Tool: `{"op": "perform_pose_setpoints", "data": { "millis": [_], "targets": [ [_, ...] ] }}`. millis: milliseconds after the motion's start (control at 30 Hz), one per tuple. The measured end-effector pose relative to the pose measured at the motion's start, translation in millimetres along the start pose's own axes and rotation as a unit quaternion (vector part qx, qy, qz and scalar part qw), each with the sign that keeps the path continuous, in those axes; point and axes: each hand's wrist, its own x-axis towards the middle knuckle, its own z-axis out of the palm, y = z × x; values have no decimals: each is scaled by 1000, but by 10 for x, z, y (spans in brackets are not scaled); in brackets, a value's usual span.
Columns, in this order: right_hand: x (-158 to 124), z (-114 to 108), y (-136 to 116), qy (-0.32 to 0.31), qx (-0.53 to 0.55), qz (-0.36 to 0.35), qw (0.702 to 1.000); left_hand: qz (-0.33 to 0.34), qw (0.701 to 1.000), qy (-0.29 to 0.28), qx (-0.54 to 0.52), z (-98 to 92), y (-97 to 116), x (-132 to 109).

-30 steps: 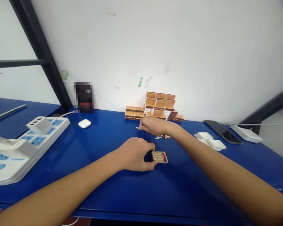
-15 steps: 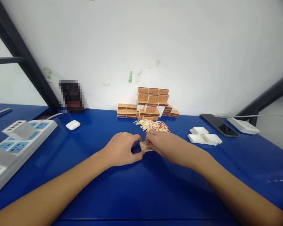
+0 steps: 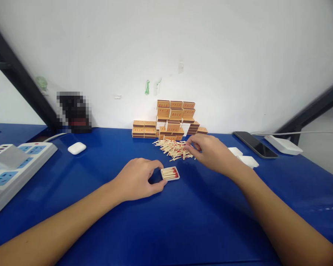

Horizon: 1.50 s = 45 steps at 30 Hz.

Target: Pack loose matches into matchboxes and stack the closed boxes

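A white wall [image 3: 224,55] rises behind a blue tabletop [image 3: 166,225]. A white power strip [image 3: 39,155] with blue socket panels runs along the left edge, a four-port USB charger [image 3: 9,159] plugged into it; no lettering on either can be read.

Against the wall, centre, stands a stepped stack of matchboxes [image 3: 176,113], orange with brown striking sides. Red Chinese characters cross their faces; a middle box seems to read 安全火柴 (safety matches), while the rest are too small to be sure of. To the left, a dark package [image 3: 74,111] is pixelated, its print unreadable.

The right hand [image 3: 208,151] has its thumb and forefinger bent together at the right side of a loose heap of matches [image 3: 172,147] in front of the stack; whether a match is pinched there I cannot tell. The left hand [image 3: 140,179] grasps the left end of a white matchbox tray [image 3: 172,179] between thumb and forefinger.

A black smartphone [image 3: 255,144] lies at right, and white trays [image 3: 248,161] sit partly behind the right wrist. A white earbud case [image 3: 77,148] rests near the power strip.

The held tray lies on the table just nearer than the heap, its red-headed matches [image 3: 169,173] side by side, heads to the right.
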Motion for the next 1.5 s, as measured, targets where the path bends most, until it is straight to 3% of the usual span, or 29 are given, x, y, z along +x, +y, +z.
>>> {"op": "perform_pose_setpoints", "data": {
  "millis": [267,467,700,1067,1300,1500],
  "targets": [
    [-13,-41,25,-83,32,-26,996,-6,1000,-1,1,2,-13,5],
    [-55,-69,33,-88,41,-47,994,30,996,80,-25,43,-4,-19],
    [-36,-44,127,-119,24,-26,992,-1,1000,-7,26,34,15,-7],
    [-31,-19,101,-135,41,-31,990,-4,1000,3,29,7,23,12],
    [-119,-89,-156,-92,93,-80,988,-3,999,12,36,26,-8,7],
    [-203,68,-498,-123,120,-108,979,5,999,6,38,43,-21,-4]
  ]
}}
